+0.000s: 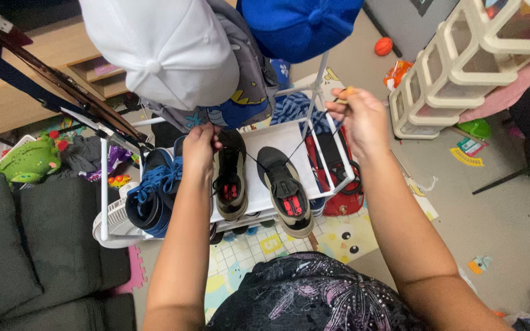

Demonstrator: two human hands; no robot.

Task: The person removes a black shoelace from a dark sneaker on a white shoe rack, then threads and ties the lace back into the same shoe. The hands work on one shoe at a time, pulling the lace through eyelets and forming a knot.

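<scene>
Standing over a white tube-frame shoe rack (314,132), the person has both bare arms stretched forward above its white top shelf. Their left hand (200,149) rests on the heel end of an olive-and-black sneaker with a red patch on its insole (230,178), the fingers curled down and pressed together around the collar of the shoe. Their right hand (359,116) is raised higher and further right, beside the rack's upright post, with thumb and fingertips pinched tight on the end of a thin dark shoelace (305,142); the lace runs taut from that pinch down and left toward the shoes on the shelf. A second matching olive-and-black sneaker (286,191) lies just to the right of the first, toe hanging past the front rail. At the left end of the shelf sits a dark blue high-top shoe with bright blue laces (153,193), just beside the left hand. Overhead hang a white cloth baseball cap (161,49) and a blue cap (299,24). A green plush toy (23,162) lies on the dark grey cushions (32,245) to the left, and a cream plastic drawer unit (461,61) stands on the floor at right.
</scene>
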